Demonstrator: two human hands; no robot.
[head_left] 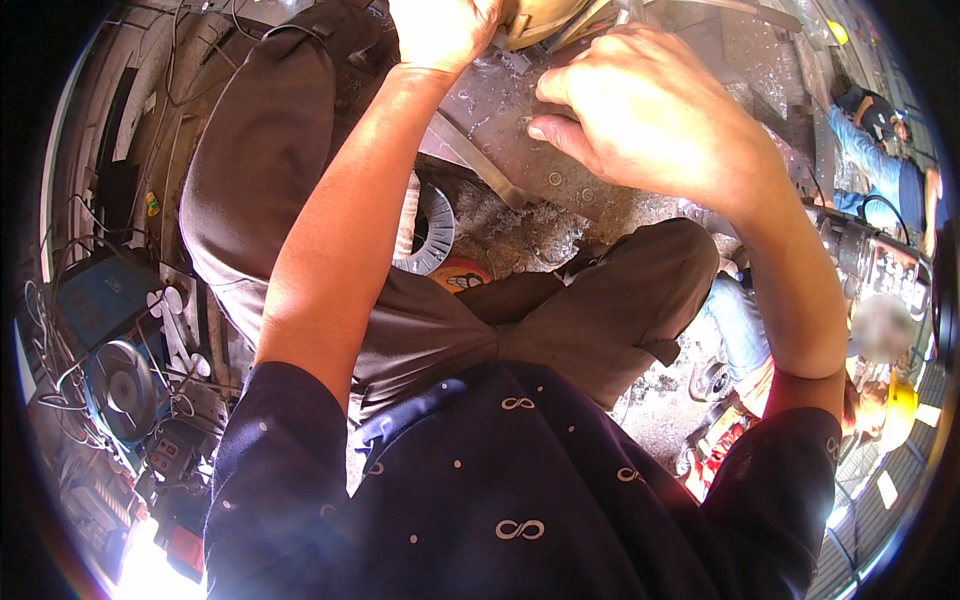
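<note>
At the top edge my left hand (440, 32) is bright with glare and partly cut off; its fingers do not show clearly. Right beside it is a yellow, rounded, shell-like thing (540, 22), also cut off by the edge. To the right of that, my right hand (650, 115) is bent at the wrist with its fingers curled and its thumb pointing left. Whatever its fingers close on is hidden behind the hand. Below both hands lies a grey metal plate (530, 130) scattered with shiny shavings and small rings, with a flat metal bar (470, 155) at its near side.
A ribbed spool (435, 228) lies between my legs. On the left stand a blue machine (105, 290), a round dark reel (125, 390) and tangled cables. At right are a person in a yellow helmet (900, 412), another in blue clothing (880, 165), and a machine (885, 270).
</note>
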